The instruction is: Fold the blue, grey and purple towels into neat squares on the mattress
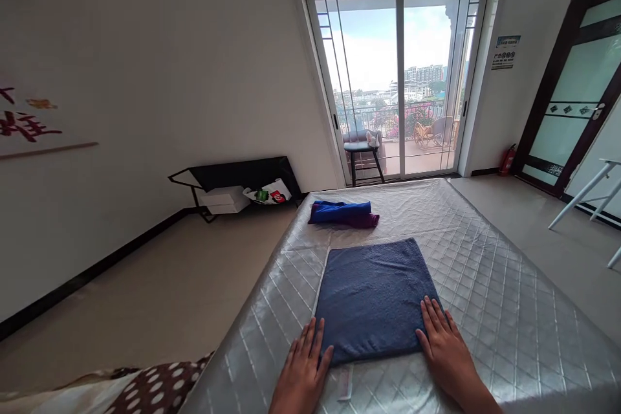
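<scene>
A blue towel [376, 301], folded into a rough square, lies flat on the silver quilted mattress [504, 310]. My left hand [305, 362] rests at the towel's near left corner, fingers stretched out and partly over its edge. On the opposite side, my right hand [444, 343] lies flat with spread fingertips on the towel's near right edge. Neither hand grips anything. A small white tag [345, 384] shows on the mattress just below the towel's near edge. Farther back sits a rolled or folded bundle of blue and purple cloth [342, 214], apart from both hands.
Against the left wall stands a black rack [233, 174] with a white box [224, 200] and a printed bag [269, 193]. A dark stool [361, 147] is by the glass sliding door [400, 77]. Polka-dot fabric [155, 388] lies at the lower left. A white-legged stool [585, 194] stands right.
</scene>
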A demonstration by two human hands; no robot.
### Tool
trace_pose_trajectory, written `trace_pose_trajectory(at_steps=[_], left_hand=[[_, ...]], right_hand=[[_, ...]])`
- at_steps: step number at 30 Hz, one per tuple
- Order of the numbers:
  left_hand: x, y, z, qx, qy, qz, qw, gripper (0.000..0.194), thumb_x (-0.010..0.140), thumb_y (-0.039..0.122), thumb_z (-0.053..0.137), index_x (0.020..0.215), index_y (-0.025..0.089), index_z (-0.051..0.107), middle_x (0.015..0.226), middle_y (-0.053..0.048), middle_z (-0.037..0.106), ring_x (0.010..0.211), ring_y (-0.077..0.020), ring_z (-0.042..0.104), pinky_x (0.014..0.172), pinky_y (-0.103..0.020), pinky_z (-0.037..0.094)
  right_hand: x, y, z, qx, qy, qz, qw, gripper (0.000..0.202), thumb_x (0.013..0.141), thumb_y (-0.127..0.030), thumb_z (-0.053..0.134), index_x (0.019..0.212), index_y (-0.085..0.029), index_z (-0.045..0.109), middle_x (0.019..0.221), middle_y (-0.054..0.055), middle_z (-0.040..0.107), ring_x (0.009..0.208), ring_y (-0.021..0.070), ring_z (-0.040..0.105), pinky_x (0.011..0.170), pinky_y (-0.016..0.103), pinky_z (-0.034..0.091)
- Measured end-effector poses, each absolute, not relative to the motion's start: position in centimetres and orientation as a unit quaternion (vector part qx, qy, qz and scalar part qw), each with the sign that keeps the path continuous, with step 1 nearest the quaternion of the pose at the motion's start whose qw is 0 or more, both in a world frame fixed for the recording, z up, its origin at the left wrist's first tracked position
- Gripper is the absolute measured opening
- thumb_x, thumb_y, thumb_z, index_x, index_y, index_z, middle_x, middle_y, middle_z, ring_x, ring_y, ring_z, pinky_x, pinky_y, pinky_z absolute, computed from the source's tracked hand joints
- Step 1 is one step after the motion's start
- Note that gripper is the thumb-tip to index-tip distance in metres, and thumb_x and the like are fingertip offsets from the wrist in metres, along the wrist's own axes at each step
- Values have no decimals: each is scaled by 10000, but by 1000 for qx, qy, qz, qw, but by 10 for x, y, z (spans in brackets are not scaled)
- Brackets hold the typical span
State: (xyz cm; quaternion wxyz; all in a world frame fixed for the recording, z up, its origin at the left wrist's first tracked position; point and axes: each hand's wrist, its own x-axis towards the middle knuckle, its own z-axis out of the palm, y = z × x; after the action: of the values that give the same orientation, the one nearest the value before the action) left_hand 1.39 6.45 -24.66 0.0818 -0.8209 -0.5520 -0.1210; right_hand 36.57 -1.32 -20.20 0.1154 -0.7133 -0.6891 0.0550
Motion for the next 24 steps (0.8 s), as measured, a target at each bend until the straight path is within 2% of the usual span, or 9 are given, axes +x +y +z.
trace_pose_trajectory(at_steps=[5, 11, 17, 20, 24], left_hand=[[20, 55, -242, -812, -563, -128, 87, 582, 996, 383, 263, 1519, 153, 372, 1563, -109, 398, 1442, -254, 372, 1137, -482, 395], [26, 51, -239, -814, -549, -172, 82, 590, 964, 195, 210, 1546, 163, 305, 1521, -102, 469, 1419, -248, 411, 1150, -492, 377], [33, 50, -235, -796, -565, -200, 91, 576, 980, 226, 227, 1542, 116, 299, 1495, -144, 497, 1398, -293, 435, 1140, -529, 376], [35, 48, -230, -798, -559, -200, 105, 565, 984, 235, 237, 1524, 106, 345, 1476, -146, 520, 1400, -286, 430, 1125, -520, 397], [35, 48, -228, -802, -556, -180, 124, 534, 987, 233, 250, 1417, 53, 511, 1467, -176, 520, 1388, -306, 444, 1116, -515, 408]], right_hand=[[368, -12, -209, -721, -682, 43, 115, 627, 1020, -491, 223, 1555, -169, 287, 1607, 60, 259, 1491, 248, 249, 1203, 453, 261], [371, -13, -213, -716, -688, 22, 118, 607, 1025, -473, 223, 1560, -191, 280, 1606, 59, 298, 1489, 228, 260, 1201, 440, 266], [368, -15, -195, -725, -681, 44, 90, 622, 1029, -454, 201, 1565, -142, 241, 1613, 95, 270, 1498, 225, 228, 1202, 446, 255], [368, -13, -186, -726, -681, 63, 76, 618, 1025, -434, 224, 1565, -133, 241, 1613, 103, 265, 1501, 223, 216, 1202, 449, 249], [371, -2, -168, -738, -664, 119, 23, 611, 1008, -444, 289, 1552, -166, 310, 1602, 91, 295, 1494, 238, 235, 1201, 461, 238]])
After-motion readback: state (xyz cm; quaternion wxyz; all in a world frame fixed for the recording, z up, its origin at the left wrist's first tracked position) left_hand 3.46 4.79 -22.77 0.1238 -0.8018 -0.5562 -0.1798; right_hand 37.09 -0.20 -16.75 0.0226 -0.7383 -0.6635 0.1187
